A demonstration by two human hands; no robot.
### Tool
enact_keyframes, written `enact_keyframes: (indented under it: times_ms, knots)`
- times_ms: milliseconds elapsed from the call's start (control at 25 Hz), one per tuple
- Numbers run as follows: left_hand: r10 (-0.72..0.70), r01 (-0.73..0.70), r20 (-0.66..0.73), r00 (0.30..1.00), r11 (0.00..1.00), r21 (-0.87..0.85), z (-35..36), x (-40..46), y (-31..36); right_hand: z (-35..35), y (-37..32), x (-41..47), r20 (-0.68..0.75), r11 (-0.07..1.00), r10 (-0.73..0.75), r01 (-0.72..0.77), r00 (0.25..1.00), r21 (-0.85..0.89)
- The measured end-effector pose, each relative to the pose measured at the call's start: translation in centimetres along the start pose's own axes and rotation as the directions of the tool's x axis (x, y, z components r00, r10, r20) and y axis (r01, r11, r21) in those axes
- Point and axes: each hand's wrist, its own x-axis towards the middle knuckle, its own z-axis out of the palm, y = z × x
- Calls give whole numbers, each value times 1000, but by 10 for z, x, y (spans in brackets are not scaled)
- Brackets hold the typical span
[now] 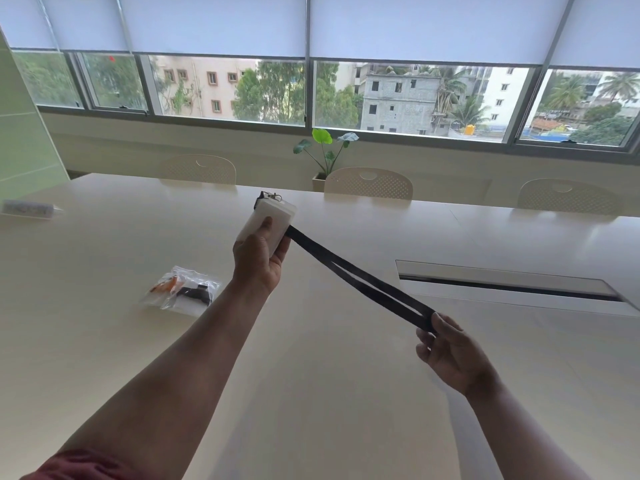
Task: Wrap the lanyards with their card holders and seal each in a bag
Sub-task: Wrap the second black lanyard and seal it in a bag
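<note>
Surface: pale cream table [138,341] is seen from above, filling most of the view, with a row of windows beyond it
Card holder: a translucent white card holder [268,221] is held up above the table, its thumb-side face turned toward the camera and a metal clip [275,196] seen at its far end
Left hand: the left hand [258,259] is wrapped round the lower part of the card holder, thumb pressed on its front face, fingers curled behind
Lanyard: a black lanyard [356,277] is stretched from the card holder down to the right as a doubled strap, the two bands parted slightly along the middle
Right hand: the right hand [450,351] is closed on the loop end of the lanyard, which is pinched between thumb and fingers; the strap is held taut and clear of the table
Bags: two clear bags [181,289] are laid on the table left of the left forearm, overlapping; orange is seen inside one, black and white inside the other
Table fittings: a long recessed cable slot [502,280] is set into the table on the right
Far side: three perforated cream chairs [369,183] are tucked in at the far edge, and a potted plant [325,147] is stood under the windows
</note>
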Motion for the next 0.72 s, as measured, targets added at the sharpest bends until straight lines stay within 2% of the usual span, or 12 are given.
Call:
enact_keyframes:
  times_ms: [120,200,240,320,400,480,640,680,720]
  knots:
    - [-12,12,5,1000,1000,9,-2,0,-3,0,0,-1,102,993,14,-27,995,118]
    - [-15,15,1,1000,1000,14,-4,0,-4,2,-3,-3,154,990,48,-67,987,123]
    - [-16,16,-1,1000,1000,14,-5,1,-4,3,-4,-3,152,994,79,-90,985,67]
    - [-18,18,2,1000,1000,10,-5,3,-4,5,-2,-3,87,973,145,-126,986,-191]
    - [-22,22,20,1000,1000,16,-5,4,-4,8,3,-1,-5,847,121,-106,993,-521]
    - [-33,32,59,998,999,31,-4,4,-4,11,8,1,-34,681,33,-48,999,-731]
    - [-96,72,187,978,989,128,1,-5,-10,24,13,7,12,415,-148,73,989,-907]
    - [-120,85,222,968,984,159,3,-9,-13,33,12,8,33,369,-202,108,979,-923]
    - [-150,101,257,955,976,192,4,-13,-18,45,9,8,71,365,-237,157,969,-918]
